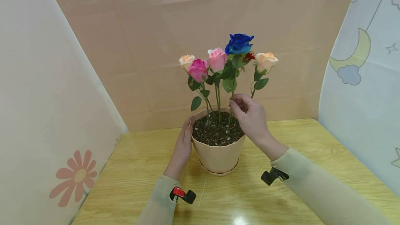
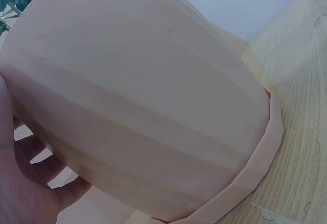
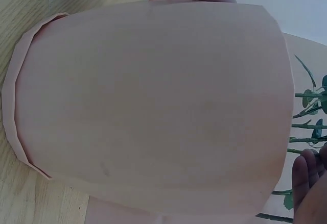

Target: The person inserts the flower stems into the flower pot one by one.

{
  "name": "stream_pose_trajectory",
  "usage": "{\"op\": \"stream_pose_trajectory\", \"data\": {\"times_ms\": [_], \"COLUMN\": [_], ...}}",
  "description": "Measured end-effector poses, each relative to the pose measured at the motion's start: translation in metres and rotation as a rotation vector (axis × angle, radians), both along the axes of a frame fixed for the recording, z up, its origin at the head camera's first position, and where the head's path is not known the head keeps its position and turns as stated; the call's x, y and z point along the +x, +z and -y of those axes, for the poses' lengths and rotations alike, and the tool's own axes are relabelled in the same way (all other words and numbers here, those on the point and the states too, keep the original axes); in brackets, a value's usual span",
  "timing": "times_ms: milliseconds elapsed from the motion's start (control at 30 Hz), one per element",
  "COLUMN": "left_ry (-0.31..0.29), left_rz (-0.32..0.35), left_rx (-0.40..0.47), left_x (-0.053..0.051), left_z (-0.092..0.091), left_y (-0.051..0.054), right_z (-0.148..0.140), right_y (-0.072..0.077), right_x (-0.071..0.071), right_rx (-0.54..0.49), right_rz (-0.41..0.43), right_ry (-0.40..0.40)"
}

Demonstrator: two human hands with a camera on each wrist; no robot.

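Observation:
A peach flower pot [image 1: 215, 153] full of dark soil [image 1: 215, 138] stands on its matching saucer [image 1: 220, 174]. My left hand [image 1: 183, 145] holds the pot's left side near the rim, its fingers reaching round the wall in the left wrist view. With thumb and fingertips my right hand [image 1: 251, 115] pinches the stem of the tall blue rose [image 1: 240, 44], whose lower end meets the soil. Around it stand a pink rose [image 1: 217, 59], a magenta rose [image 1: 198, 70], a pale orange rose [image 1: 186, 61], a peach rose [image 1: 265, 61] and a partly hidden red rose [image 1: 249, 57].
The wooden table [image 1: 140, 183] carries the pot near its back edge. Behind hangs a beige cloth [image 1: 150, 61]. Printed white panels flank both sides, with a flower print [image 1: 78, 176] left and a moon print [image 1: 362, 51] right. A thin pale strip [image 1: 202, 192] lies before the pot.

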State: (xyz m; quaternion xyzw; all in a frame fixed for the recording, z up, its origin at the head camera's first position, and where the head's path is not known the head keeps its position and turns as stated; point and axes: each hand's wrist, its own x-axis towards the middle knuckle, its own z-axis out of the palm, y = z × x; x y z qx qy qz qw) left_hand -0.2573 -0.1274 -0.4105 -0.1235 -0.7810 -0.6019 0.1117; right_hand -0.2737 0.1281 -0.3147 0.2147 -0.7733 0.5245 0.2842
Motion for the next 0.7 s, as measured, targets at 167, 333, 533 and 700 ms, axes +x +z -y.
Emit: {"op": "stream_pose_trajectory", "data": {"times_ms": [167,333,533,700], "left_ry": [0.005,0.012,0.008,0.015], "left_rz": [-0.004,0.005,0.003,-0.002], "left_rx": [-0.007,-0.007,-0.001,-0.002], "left_x": [-0.001,0.000,0.001,0.000], "left_z": [0.000,0.000,-0.001,-0.002], "left_y": [-0.001,-0.002,-0.001,-0.001], "right_z": [0.002,0.004,0.006,0.008], "right_y": [-0.004,-0.008,-0.012,-0.017], "right_x": [0.000,0.002,0.004,0.006], "right_rx": [0.048,0.078,0.094,0.101], "right_rz": [-0.035,-0.049,-0.040,-0.035], "right_ry": [-0.025,-0.039,-0.053,-0.051]}}
